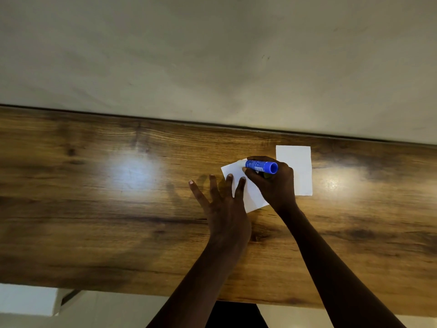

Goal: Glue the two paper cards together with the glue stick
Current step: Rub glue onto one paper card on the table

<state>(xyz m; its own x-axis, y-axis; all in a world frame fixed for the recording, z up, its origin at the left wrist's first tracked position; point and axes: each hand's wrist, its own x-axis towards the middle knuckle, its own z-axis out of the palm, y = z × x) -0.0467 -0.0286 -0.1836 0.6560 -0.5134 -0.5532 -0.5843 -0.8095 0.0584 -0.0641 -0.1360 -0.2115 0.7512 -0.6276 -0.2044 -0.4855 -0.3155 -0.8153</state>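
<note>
Two white paper cards lie on a wooden table [118, 209]. The nearer card [251, 197] sits tilted, and two fingertips of my left hand [223, 207] press on its left edge, the fingers spread. My right hand [275, 185] grips a blue glue stick [261, 166] held nearly level over that card's far corner; the stick's tip is hidden by my fingers. The second card [299, 166] lies flat just behind and to the right of my right hand, partly covered by it.
The table's far edge runs along a pale wall [212, 55]. Bright light patches gleam on the wood left and right of the cards. A white object [28, 301] shows below the near edge at the bottom left.
</note>
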